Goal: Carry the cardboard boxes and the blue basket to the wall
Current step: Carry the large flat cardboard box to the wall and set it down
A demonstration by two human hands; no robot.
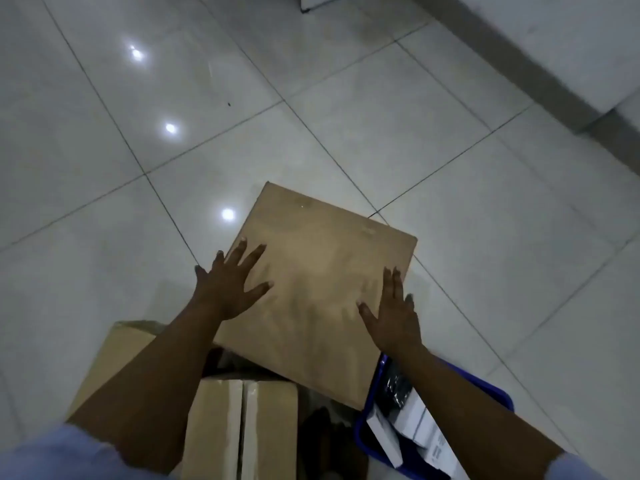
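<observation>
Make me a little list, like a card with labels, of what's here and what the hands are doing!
floor: pale shiny tiles
top box: flat cardboard box, tilted, overlapping the basket's rim
left hand: spread flat on the top box, near its left edge
right hand: flat on it, near its right edge
other boxes: taped box and another box below the arms
blue basket: lower right, holding white packages
grip: palms pressing, nothing clasped

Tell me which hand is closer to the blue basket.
Right. The right hand lies flat on the top cardboard box, just above the blue basket rim; the left hand rests on the box's opposite side.
</observation>
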